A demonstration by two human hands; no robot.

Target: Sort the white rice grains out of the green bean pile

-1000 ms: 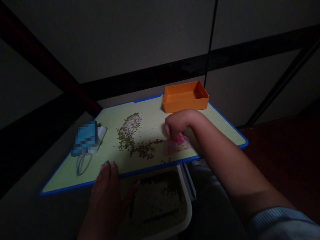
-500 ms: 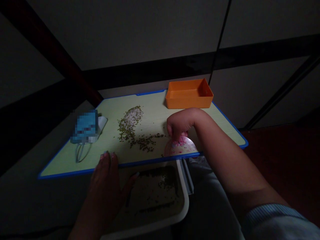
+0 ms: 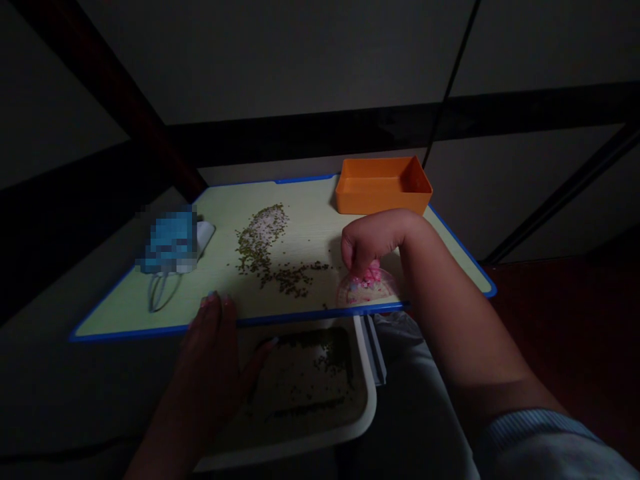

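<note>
Curled right hand (image 3: 373,241) on pink sheet (image 3: 365,291), grip unclear.
Open left hand (image 3: 213,350) crosses worktop's near edge (image 3: 300,317), well apart.

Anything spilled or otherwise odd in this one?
Loose dark seeds look untidy, straggling across the board beside the paler heap, with a stray near the front edge; whether spilled or spread deliberately, I can't tell. The blue object at left is pixelated.

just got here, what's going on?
A person's right hand holds a pink piece at the near side of the board, right of the scattered grains. The left hand rests open at the front edge. An orange box stands at the back right. A tub with dark bits in it sits below the front edge.
</note>
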